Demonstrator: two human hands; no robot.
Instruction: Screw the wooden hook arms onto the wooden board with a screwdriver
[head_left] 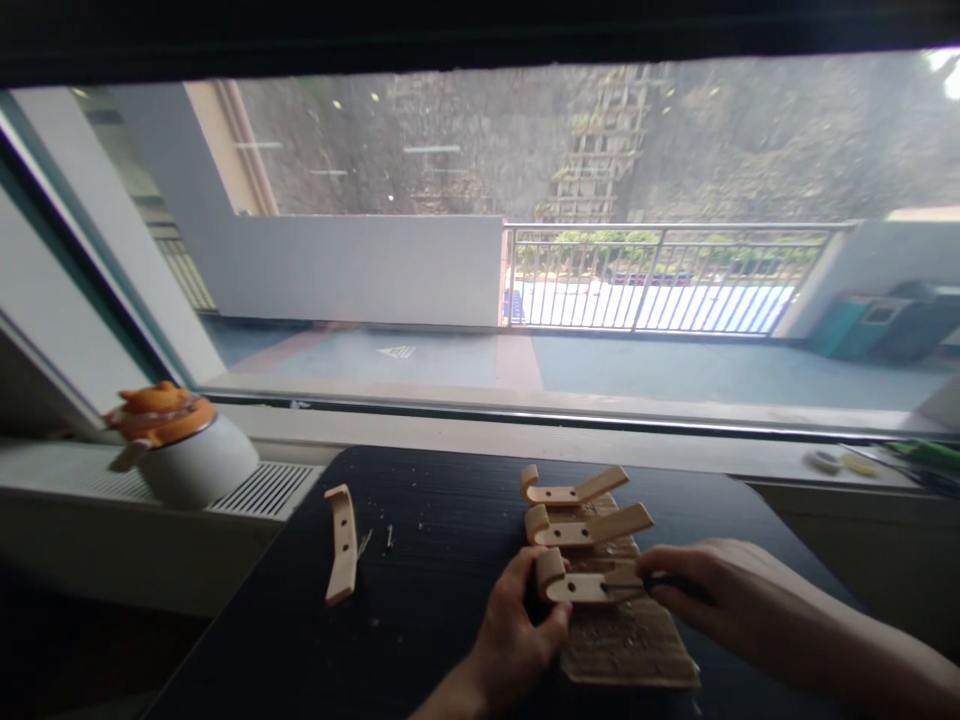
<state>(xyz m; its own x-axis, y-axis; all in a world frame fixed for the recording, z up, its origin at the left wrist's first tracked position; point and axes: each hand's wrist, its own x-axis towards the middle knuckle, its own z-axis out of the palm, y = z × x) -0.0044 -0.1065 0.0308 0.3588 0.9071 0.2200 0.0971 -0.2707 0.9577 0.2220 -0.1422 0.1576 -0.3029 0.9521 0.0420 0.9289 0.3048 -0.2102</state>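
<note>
On the dark desk, a rough wooden board lies at the near right, carrying three pale wooden hooks in a row from far to near. The left hand rests against the board's left edge, its fingers curled around the curved end of the nearest hook, pinching it in place. The right hand comes in from the right, its fingers closed around a thin dark-handled tool whose tip meets that same hook. The middle hook and far hook sit just beyond, untouched. A fourth, loose hook lies well apart to the left, with small chips just beside it. On the sill at far left stands a white container with an orange lid; its contents are hidden.
</note>
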